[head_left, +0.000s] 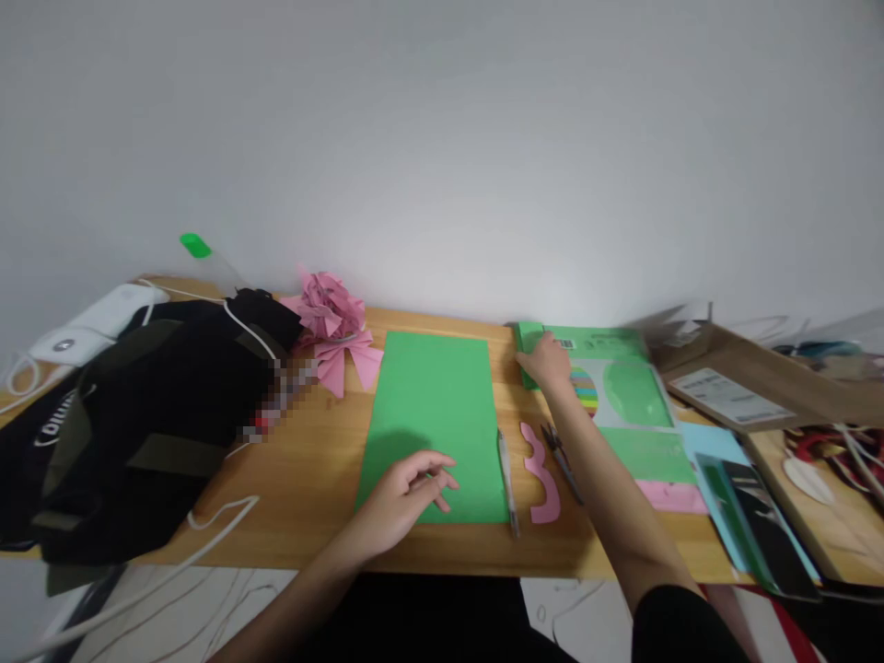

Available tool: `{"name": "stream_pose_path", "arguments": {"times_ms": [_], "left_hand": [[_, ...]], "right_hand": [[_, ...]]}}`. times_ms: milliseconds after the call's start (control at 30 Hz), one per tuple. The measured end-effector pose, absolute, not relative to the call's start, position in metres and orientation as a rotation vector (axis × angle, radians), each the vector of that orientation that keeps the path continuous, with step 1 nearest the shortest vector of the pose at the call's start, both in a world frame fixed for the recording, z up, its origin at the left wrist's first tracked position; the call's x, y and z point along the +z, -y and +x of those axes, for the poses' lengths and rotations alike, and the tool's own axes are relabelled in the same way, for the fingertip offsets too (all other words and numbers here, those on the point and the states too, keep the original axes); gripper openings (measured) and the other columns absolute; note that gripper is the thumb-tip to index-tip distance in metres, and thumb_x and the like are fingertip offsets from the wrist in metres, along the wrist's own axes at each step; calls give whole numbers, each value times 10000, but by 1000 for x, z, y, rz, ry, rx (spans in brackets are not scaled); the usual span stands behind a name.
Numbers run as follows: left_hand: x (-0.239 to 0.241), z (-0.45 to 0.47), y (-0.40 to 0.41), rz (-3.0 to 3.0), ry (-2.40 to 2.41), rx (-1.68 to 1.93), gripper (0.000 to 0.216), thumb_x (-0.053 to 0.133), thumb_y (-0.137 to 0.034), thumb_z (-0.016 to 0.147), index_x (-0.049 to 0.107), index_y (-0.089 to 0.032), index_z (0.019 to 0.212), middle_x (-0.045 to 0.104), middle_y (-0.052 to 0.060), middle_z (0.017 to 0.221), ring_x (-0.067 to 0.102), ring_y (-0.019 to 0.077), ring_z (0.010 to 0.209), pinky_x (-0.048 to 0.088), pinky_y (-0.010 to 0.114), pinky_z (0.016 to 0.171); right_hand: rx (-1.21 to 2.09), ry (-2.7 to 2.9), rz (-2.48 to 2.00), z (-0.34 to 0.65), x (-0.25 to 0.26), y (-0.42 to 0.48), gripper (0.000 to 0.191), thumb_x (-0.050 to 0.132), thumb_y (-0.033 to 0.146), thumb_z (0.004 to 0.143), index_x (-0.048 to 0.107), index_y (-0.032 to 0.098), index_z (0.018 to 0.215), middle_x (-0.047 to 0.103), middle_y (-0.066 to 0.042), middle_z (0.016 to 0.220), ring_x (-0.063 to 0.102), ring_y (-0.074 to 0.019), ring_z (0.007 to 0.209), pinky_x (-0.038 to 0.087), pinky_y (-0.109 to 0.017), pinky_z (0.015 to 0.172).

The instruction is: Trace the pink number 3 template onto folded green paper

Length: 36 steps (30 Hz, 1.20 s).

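Note:
A sheet of green paper (435,396) lies flat on the wooden table in front of me. Over its lower part hovers my left hand (407,497), open, its fingers loosely bent and apart with nothing in them. My right hand (548,364) reaches to the far left corner of a green paper packet (608,449). Its thumb sticks out to the left; the other fingers touch the packet's corner and are partly hidden. Between the sheet and my right forearm lie a pen (508,483), a wavy pink paper cutout (545,488) and scissors (564,465).
Crumpled pink paper (331,313) sits at the back left, beside a black bag (172,396). A white device (97,322) with cables is at far left. At right are a cardboard box (746,378), light blue sheets (715,442) and a dark green-and-black packet (760,525). The wall closes the back.

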State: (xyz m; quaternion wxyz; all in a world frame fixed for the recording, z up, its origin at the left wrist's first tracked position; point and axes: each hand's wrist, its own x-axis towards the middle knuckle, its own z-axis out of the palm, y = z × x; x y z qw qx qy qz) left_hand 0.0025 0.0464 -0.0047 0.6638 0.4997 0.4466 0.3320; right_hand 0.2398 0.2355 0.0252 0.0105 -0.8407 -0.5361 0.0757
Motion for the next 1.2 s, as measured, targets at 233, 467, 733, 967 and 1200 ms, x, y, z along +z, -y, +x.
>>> {"name": "stream_pose_path", "arguments": {"times_ms": [233, 467, 733, 967, 1200], "left_hand": [[-5, -6, -35, 1360, -1095, 764, 296, 459, -373, 920, 611, -165, 1067, 732, 73, 923, 707, 160, 686, 567, 311, 693], [-9, -31, -28, 1835, -1381, 768, 181, 581, -245, 882, 675, -176, 1020, 640, 129, 1219, 566, 294, 1182, 421, 528, 1044], [-13, -10, -23, 2313, -1117, 449, 283, 648, -268, 888, 636, -154, 1147, 537, 148, 1413, 436, 306, 1368, 380, 499, 1115], [-20, 6, -24, 2484, -1060, 356, 336, 618, -267, 917, 591, -130, 1223, 507, 155, 1445, 419, 291, 1386, 364, 461, 1132], [-20, 16, -29, 2536, -1024, 332, 292, 596, -263, 932, 604, -149, 1201, 530, 141, 1415, 453, 289, 1353, 391, 470, 1107]], "right_hand": [[132, 1655, -2509, 247, 48, -221, 625, 637, 405, 822, 479, 15, 1283, 574, -282, 1258, 580, -367, 1178, 473, -429, 907], [249, 1857, -2301, 258, 71, -141, 375, 502, 364, 871, 642, 141, 1138, 730, -104, 941, 684, -250, 899, 498, -346, 779], [504, 2122, -2244, 216, 18, -55, 418, 639, 287, 801, 575, 168, 1197, 726, -112, 1007, 683, -256, 870, 467, -306, 707], [455, 2046, -2342, 221, 13, -56, 424, 503, 118, 816, 521, 133, 1239, 733, -101, 931, 688, -262, 877, 431, -290, 685], [484, 2055, -2319, 224, 12, -59, 311, 530, 227, 866, 561, 152, 1167, 731, -88, 892, 684, -249, 829, 410, -279, 663]]}}
